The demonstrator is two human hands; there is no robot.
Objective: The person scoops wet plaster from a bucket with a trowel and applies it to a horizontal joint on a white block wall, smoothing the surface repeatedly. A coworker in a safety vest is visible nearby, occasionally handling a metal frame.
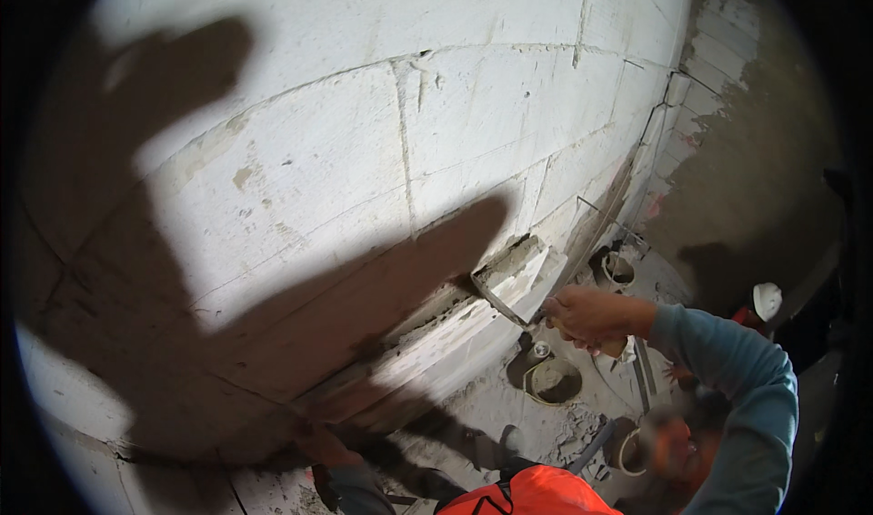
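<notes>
My right hand (596,318) is closed around the yellowish handle of a trowel (503,301). The trowel's metal edge lies against the lower part of the white block wall (318,151), beside a pale block face with grey mortar (514,256) along its top. More mortar runs along the joint to the left of it. Low on the left, my left hand (323,445) is close to the foot of the wall, deep in shadow. Its fingers are too dark to make out, and whether it touches the wall cannot be told.
Buckets stand on the littered floor: one round bucket (553,380) below my right hand, another bucket (618,270) near the corner. A person in orange (673,447) is close at lower right. A white helmet (767,301) shows farther off. A partly plastered wall (764,160) rises at right.
</notes>
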